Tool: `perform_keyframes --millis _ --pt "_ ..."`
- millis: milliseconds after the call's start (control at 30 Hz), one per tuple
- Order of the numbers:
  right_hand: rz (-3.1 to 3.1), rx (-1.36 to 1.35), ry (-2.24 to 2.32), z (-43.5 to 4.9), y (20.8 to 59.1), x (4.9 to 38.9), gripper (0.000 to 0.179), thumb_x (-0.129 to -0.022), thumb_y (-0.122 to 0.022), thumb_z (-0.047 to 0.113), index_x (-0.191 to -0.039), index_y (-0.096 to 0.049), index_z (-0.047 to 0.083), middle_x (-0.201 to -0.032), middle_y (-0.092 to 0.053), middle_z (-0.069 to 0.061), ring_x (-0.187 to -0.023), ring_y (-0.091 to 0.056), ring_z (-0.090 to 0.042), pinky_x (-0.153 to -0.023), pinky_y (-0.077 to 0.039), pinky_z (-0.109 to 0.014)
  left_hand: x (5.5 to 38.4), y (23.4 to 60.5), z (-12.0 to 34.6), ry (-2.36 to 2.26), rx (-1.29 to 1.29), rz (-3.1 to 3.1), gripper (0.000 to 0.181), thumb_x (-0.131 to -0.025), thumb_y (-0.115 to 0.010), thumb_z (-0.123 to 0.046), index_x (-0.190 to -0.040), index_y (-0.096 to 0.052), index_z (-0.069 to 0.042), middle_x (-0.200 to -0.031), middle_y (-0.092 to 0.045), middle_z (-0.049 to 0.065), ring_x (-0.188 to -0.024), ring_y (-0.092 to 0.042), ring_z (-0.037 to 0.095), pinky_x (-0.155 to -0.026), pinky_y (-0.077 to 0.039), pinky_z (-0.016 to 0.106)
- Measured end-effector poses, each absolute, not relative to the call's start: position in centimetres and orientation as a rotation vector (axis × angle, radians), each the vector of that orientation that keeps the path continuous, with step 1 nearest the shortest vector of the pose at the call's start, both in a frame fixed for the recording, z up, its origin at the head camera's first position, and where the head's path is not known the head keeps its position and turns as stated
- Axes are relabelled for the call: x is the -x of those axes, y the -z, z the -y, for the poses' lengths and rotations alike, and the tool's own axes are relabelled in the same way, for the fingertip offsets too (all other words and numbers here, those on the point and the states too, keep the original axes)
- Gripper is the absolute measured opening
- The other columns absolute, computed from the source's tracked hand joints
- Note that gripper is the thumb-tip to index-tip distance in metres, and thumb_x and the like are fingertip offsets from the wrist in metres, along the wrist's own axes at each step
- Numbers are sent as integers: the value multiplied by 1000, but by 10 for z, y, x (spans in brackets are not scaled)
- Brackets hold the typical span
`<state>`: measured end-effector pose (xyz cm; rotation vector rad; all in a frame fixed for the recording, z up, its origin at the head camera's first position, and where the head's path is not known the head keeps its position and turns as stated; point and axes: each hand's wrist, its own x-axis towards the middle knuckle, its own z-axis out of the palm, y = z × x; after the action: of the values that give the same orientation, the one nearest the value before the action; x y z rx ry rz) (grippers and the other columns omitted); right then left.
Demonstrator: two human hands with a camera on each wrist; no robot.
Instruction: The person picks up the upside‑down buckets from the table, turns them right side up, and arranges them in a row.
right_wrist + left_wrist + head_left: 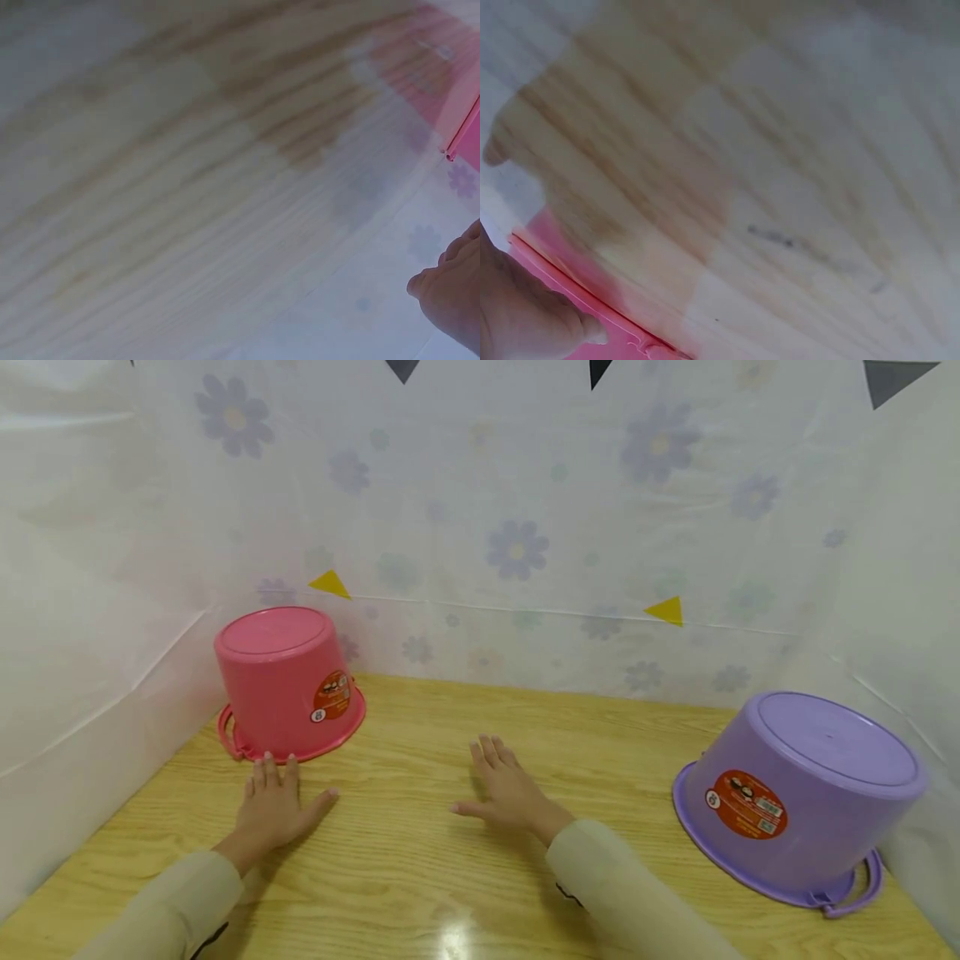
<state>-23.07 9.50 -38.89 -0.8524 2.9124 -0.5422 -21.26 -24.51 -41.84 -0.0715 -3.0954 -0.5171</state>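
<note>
Palm down with fingers spread, my left hand is over the wooden table, its fingertips at the near rim of a pink bucket. Whether they touch the rim I cannot tell. That bucket stands upside down, a round red label on its side. My right hand lies flat near the middle of the table, fingers straight, thumb pointing left, holding nothing. To its right, an upside-down purple bucket bears a similar label. In the left wrist view, part of the left hand shows beside the pink rim.
A white sheet with flower prints hangs behind the table and along both sides. Yellow triangles and dark triangles mark it. The purple bucket's handle sticks out toward the table's right edge.
</note>
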Motion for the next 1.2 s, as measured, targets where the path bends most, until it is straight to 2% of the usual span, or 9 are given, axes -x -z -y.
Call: perform_keyframes --millis 433,1200 --pt "-2862 848 535 -72 390 239 93 -87 -52 56 -149 -7 1 -155 -1 -19 -144 0 -35 -118 -8 -47 214 415 244 534 60 3118 101 -88 -41 -62 -139 -10 20 -140 1 48 -130 -1 63 -106 -8 69" --pt "-2819 894 502 -49 391 246 91 -89 -48 56 -148 -7 -1 -156 -2 -19 -144 0 -34 -118 -10 -45 219 416 248 557 76 3122 99 -90 -40 -59 -136 -13 23 -138 -2 50 -128 -3 64 -104 -11 70"
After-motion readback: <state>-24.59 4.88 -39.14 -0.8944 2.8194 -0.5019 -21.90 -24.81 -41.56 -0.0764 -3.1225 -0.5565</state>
